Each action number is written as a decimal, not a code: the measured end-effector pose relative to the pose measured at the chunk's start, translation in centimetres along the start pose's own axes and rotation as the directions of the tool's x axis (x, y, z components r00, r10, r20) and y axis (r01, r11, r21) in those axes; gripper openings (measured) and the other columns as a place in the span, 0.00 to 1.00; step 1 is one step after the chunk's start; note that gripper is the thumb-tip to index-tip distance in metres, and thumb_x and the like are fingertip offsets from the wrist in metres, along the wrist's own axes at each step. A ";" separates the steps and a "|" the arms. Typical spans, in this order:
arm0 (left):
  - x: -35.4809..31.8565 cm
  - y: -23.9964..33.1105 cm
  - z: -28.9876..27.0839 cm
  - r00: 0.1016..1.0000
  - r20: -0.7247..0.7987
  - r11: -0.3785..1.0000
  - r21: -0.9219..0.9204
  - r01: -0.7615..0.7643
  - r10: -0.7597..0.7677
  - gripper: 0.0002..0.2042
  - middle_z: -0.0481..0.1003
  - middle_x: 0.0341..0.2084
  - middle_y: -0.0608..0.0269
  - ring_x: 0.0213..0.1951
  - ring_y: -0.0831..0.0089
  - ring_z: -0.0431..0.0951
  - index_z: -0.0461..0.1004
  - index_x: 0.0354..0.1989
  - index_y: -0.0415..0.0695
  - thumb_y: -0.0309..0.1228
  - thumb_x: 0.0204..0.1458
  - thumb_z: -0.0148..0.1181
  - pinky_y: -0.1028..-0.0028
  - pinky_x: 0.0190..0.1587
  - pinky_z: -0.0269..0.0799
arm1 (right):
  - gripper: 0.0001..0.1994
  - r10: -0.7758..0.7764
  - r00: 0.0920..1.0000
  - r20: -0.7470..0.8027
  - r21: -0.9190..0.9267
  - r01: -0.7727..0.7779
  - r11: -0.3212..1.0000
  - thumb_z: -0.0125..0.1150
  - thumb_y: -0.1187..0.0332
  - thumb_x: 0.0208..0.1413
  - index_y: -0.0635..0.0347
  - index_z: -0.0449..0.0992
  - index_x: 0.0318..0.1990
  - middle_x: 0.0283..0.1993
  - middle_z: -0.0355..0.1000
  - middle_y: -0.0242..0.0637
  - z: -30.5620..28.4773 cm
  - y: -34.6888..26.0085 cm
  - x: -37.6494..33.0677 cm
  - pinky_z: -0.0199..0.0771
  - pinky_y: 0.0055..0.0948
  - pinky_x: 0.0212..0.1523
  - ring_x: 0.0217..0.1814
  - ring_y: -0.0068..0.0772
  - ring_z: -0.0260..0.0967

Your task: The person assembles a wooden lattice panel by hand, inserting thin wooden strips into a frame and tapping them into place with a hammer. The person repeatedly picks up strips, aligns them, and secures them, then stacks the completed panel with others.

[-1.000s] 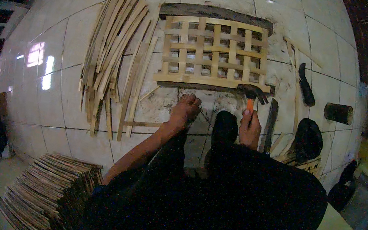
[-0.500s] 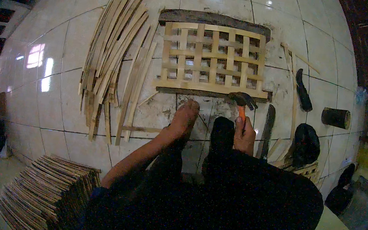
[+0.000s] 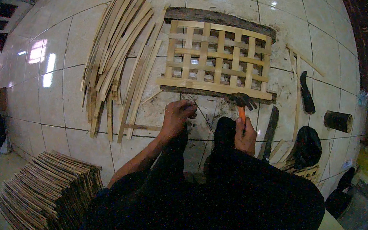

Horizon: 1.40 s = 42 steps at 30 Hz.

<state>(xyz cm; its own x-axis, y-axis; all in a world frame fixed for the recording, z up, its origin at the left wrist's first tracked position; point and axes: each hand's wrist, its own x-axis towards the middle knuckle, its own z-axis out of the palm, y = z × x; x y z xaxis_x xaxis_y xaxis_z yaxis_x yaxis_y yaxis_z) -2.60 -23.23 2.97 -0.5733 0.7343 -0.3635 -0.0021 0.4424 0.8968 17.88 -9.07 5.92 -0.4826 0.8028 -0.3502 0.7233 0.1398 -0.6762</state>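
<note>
From my remote seat, I had the woven lattice straight ahead of both hands, low over the tiled floor. Its far and near edges met the far bar and the near bar, which I judged were there to brace it and keep its edges straight.

My right hand was closed around the orange handle of the hammer, gripping well behind the head, presumably to leave room for a swing. The head showed against the near bar; I couldn't tell whether it touched.

My left hand hung short of that bar, fingers curled together; whether they pinched anything small, I couldn't tell.

Loose strips lay lengthwise on the left, probably for easy reach, and a dark blade lay just beside the right hand.
</note>
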 end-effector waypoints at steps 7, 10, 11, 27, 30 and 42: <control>2.6 2.5 -0.1 0.937 -0.231 0.961 -0.024 -0.275 0.262 0.07 0.78 0.25 0.59 0.26 0.74 0.75 0.74 0.39 0.37 0.26 0.55 0.58 0.75 0.32 0.72 | 0.27 0.005 1.000 -0.031 0.000 -0.005 1.000 0.47 0.52 0.64 0.74 0.67 0.54 0.41 0.73 0.63 0.9 1.9 0.2 0.72 0.47 0.41 0.43 0.63 0.72; 3.5 2.8 0.1 0.912 -0.272 0.951 0.092 -0.294 0.308 0.06 0.78 0.28 0.57 0.29 0.71 0.77 0.75 0.38 0.37 0.24 0.53 0.59 0.73 0.34 0.73 | 0.25 -0.007 0.999 -0.050 0.017 0.008 1.000 0.46 0.52 0.65 0.72 0.68 0.51 0.36 0.70 0.57 1.0 1.9 0.1 0.70 0.42 0.38 0.38 0.53 0.69; 3.8 2.6 0.2 0.908 -0.288 0.952 0.120 -0.283 0.306 0.06 0.78 0.30 0.56 0.31 0.69 0.78 0.75 0.38 0.37 0.23 0.52 0.60 0.72 0.36 0.74 | 0.21 -0.018 0.998 -0.058 0.026 0.020 0.999 0.46 0.54 0.65 0.68 0.69 0.46 0.30 0.67 0.50 0.9 1.5 0.1 0.67 0.38 0.34 0.32 0.43 0.65; 6.4 -0.8 1.5 0.755 -0.300 0.805 0.337 -0.488 0.584 0.08 0.77 0.36 0.58 0.42 0.60 0.75 0.78 0.33 0.40 0.21 0.43 0.65 0.66 0.47 0.69 | 0.18 -0.114 0.990 0.085 0.040 0.111 0.993 0.44 0.55 0.65 0.63 0.67 0.45 0.34 0.73 0.57 0.2 -0.7 0.7 0.71 0.49 0.35 0.38 0.63 0.72; 6.8 -1.7 1.4 0.754 -0.288 0.799 0.340 -0.496 0.591 0.09 0.77 0.37 0.59 0.43 0.60 0.74 0.78 0.34 0.41 0.21 0.43 0.66 0.66 0.47 0.70 | 0.17 -0.133 0.958 0.256 0.047 0.125 0.991 0.43 0.56 0.66 0.62 0.66 0.49 0.38 0.73 0.57 -1.0 -4.8 1.6 0.71 0.51 0.38 0.41 0.64 0.72; 6.6 -1.9 1.7 0.736 -0.272 0.779 0.321 -0.539 0.620 0.10 0.76 0.37 0.57 0.44 0.58 0.73 0.77 0.36 0.41 0.20 0.43 0.65 0.65 0.47 0.70 | 0.16 -0.320 0.899 0.300 -0.091 0.361 0.928 0.45 0.59 0.65 0.62 0.66 0.50 0.42 0.73 0.58 1.3 -5.8 3.6 0.71 0.52 0.40 0.44 0.63 0.70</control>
<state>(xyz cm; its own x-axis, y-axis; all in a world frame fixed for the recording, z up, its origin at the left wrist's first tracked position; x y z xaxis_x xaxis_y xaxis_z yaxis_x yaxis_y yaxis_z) -4.96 -18.38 -1.52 -0.6458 0.6747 0.3574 0.5698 0.1142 0.8138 11.28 -7.73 7.74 -0.8134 0.5027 -0.2927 0.5420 0.4722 -0.6952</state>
